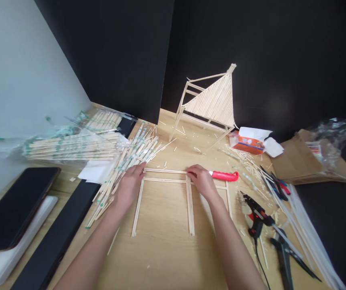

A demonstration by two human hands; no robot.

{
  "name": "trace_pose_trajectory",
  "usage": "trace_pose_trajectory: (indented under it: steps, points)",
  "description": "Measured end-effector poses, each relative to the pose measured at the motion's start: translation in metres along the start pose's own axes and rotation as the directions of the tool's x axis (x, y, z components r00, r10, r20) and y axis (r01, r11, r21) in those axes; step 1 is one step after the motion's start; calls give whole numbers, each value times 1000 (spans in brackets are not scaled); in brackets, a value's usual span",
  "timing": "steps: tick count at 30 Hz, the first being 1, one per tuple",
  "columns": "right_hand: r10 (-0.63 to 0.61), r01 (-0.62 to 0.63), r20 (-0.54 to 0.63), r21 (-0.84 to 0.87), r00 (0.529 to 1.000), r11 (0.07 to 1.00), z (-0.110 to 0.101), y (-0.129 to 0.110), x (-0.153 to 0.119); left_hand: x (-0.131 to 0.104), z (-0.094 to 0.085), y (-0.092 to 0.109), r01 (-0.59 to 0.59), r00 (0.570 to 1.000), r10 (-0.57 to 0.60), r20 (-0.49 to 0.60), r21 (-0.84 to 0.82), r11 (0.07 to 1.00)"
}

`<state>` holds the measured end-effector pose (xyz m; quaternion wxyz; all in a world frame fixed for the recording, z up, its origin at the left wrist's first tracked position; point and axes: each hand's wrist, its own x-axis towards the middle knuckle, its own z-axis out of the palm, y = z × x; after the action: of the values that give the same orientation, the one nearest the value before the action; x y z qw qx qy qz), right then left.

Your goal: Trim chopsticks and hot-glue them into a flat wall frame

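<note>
My left hand [133, 179] and right hand [201, 181], apart, each pinched on the stick frame [165, 180], which spans between them and rightward; light, even pressure should keep joints square; red handle [225, 176], beside my right hand; glue gun [257, 216], farther right; stick model [213, 104], beyond both.

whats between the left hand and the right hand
In the head view, two rows of thin sticks run crosswise between the left hand and right hand.

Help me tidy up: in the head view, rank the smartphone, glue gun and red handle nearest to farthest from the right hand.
1. Red handle: just right of the right hand.
2. Glue gun: farther right, lower in view.
3. Smartphone: far left side.
</note>
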<state>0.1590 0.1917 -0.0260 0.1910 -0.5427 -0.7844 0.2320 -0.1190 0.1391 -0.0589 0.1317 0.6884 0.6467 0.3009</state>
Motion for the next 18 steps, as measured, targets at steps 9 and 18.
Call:
trace_pose_trajectory:
  steps: [9, 18]
  points:
    - [-4, 4, -7, 42, 1000, 999, 2, 3, 0, -1, 1, 1, -12, 1000, 11, 6, 22, 1000]
    - [5, -3, -22, 66, 1000, 998, 4, 5, 0, -4, 6, 1, 14, 999, -17, 36, 79, 997]
